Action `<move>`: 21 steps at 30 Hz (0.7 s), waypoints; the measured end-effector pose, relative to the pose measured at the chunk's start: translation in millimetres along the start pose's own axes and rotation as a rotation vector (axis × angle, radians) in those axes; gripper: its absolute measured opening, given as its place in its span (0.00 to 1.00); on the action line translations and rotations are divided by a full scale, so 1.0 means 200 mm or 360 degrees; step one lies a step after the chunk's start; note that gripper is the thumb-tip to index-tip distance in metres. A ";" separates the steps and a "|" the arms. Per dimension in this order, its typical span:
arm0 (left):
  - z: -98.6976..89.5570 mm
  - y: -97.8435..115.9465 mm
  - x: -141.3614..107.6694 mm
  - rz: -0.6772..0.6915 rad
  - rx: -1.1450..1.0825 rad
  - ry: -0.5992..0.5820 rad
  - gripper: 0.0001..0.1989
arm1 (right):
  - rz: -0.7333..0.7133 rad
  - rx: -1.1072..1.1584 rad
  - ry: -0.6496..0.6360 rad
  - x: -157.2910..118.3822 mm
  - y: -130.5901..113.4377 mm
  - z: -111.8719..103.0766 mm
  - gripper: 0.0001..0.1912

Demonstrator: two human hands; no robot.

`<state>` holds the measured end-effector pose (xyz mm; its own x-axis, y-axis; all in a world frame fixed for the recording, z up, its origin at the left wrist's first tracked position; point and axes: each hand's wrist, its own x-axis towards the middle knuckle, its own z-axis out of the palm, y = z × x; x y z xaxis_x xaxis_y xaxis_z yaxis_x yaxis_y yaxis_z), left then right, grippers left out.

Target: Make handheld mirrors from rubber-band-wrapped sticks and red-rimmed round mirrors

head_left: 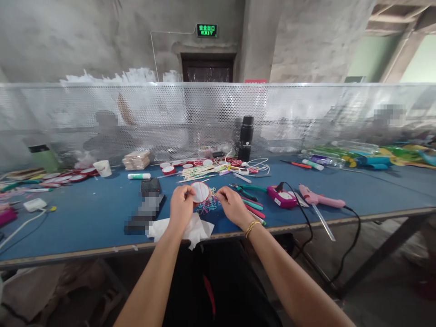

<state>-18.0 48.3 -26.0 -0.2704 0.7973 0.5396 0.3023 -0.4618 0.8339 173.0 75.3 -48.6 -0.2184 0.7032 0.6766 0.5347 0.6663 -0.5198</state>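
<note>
Pinching, in the left hand (181, 204), the left edge of a round white disc with a thin red rim (200, 192), with thumb and fingertips clamped together on it. Holding this disc in front of the body, over the near part of a long blue tabletop (93, 215). Taking it as the clock's centre, with twelve pointing away from the body.

Placing the right hand (233, 205) between three and four o'clock, apart from the disc, with thumb and fingertips together beside a loose tangle of thin multicoloured cords (211, 204). Cannot tell of any cord caught between those fingertips. Wearing a gold-coloured bracelet (252, 228) on the right wrist.

At six o'clock, near the front edge, a crumpled white tissue (199, 229). Between eight and nine, a flat black object (136, 225), partly blurred out. Between nine and ten, a white-and-green tube (139, 176), then farther out a white paper cup (102, 168). At twelve, a spread of thin pale sticks (195, 172); at one, an upright black bottle (246, 138) just before a perforated grey metal screen (211, 104).

At three, past the right hand, pliers with teal handles (255, 188), a magenta plastic box (282, 197) with a black cable, and farthest out a pink glue gun (320, 198).
</note>
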 end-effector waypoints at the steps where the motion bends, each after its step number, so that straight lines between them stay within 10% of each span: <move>1: 0.00 -0.01 0.00 0.0019 0.0015 -0.0028 0.05 | -0.0010 0.0035 0.0019 0.00 -0.01 0.00 0.11; 12: -0.02 0.04 -0.01 0.0268 0.0254 -0.0346 0.06 | -0.0071 0.0224 0.0224 0.00 -0.20 0.04 0.09; 21: 0.01 0.05 -0.03 0.0501 0.0521 -0.0237 0.07 | 0.0174 0.0684 0.0058 -0.02 -0.27 -0.03 0.08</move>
<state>-12.5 39.5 -21.7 0.0074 0.6963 0.7177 0.6273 -0.5622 0.5389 149.5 35.7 -20.9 -0.1463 0.7712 0.6196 0.1633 0.6365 -0.7538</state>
